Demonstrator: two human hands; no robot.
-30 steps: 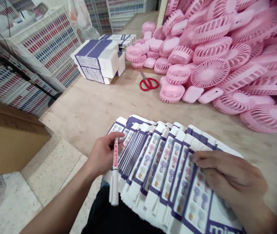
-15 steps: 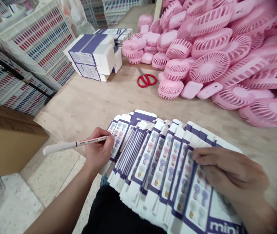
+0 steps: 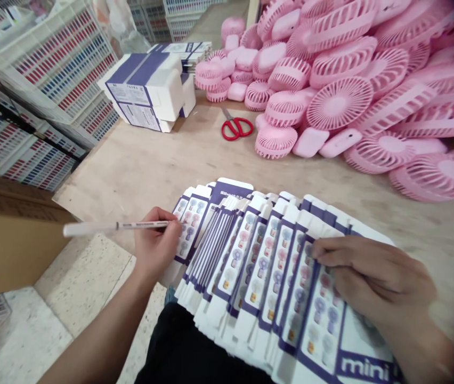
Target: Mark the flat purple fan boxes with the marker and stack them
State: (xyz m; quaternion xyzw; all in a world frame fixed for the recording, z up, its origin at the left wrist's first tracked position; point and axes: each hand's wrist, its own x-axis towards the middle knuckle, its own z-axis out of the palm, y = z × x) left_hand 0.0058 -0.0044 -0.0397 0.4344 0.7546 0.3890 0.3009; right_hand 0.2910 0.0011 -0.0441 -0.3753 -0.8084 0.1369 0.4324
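Note:
Between the fingers of my left hand (image 3: pixel 157 242) is a white pen (image 3: pixel 103 228), its tip at the leftmost of the flattened boxes. The flattened white and purple boxes (image 3: pixel 265 266) lie fanned out and overlapping along the table's near edge, with rows of small fan pictures facing up. On the right end of the fan rests my right hand (image 3: pixel 374 277), thumb and fingers pinched at the edge of one flattened box. The word "mini" shows on the box beneath it.
Pink handheld fans (image 3: pixel 339 101) are heaped at the back right of the wooden table (image 3: pixel 131 165). Red-handled scissors (image 3: pixel 237 128) lie beside them. A bundle of white and purple boxes (image 3: pixel 147 90) sits at the back left. Beyond the left edge are stacked crates (image 3: pixel 59 69) and a cardboard box (image 3: pixel 11 234).
The pen in my left hand has tilted closer to level, and that hand has shifted slightly. The whole view has moved a little; my right hand keeps its place on the boxes.

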